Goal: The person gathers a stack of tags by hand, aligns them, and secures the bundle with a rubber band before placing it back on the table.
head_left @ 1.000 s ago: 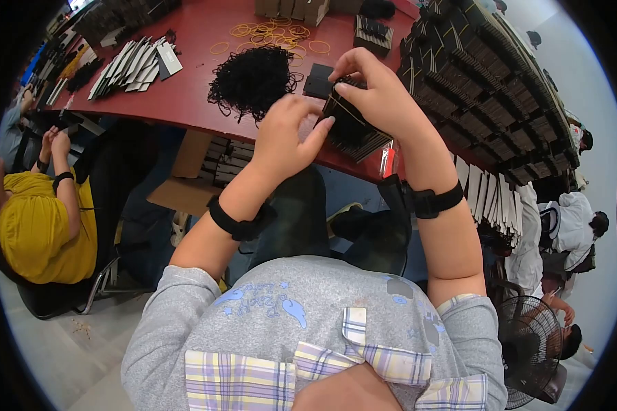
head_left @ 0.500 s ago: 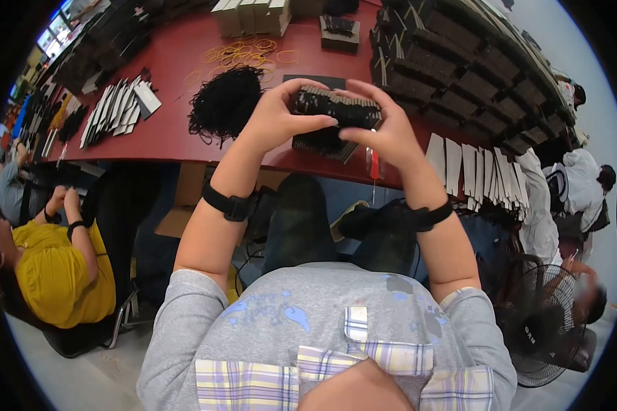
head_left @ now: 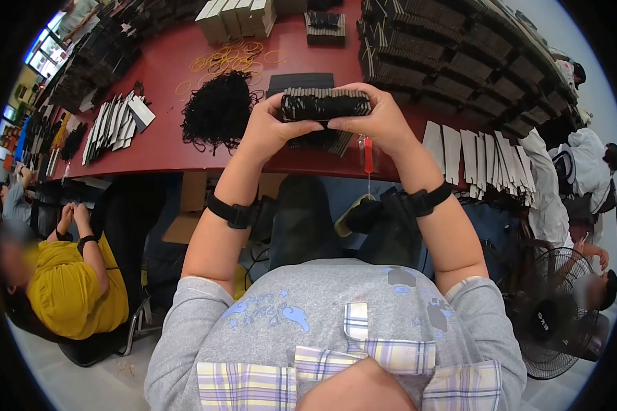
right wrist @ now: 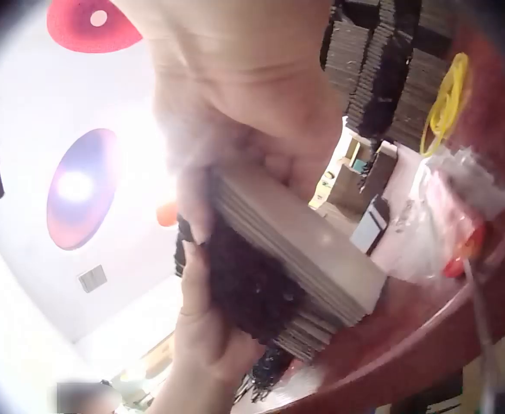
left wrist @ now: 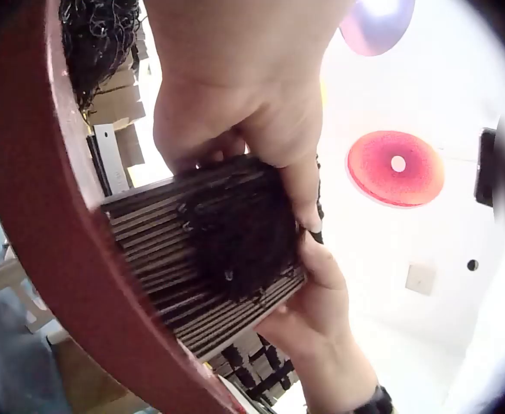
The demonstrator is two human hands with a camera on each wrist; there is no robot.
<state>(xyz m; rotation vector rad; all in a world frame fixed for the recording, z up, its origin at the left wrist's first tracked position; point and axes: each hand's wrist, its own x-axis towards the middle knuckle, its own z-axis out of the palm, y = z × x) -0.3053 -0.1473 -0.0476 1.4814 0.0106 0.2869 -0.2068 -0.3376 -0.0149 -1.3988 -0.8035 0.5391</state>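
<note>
A bundle of stacked dark cards with black cord across it is held between both hands near the table's front edge. My left hand grips its left end, thumb along the near side. The right end is gripped by my right hand, its thumb pointing at the other thumb. In the left wrist view the card edges show in layers beside the left hand. The right wrist view shows a pale outer card under the right hand. More cards lie partly hidden below the bundle.
Black cords are heaped on the red table, left of the hands. Yellow rubber bands lie behind them. Tall stacks of cards stand at the right; white tags line the right edge. A person in yellow sits at left.
The bundle has come up level between the hands, its corded side showing. Both hands now grip its ends, where earlier they were at the cards lower by the table edge.
</note>
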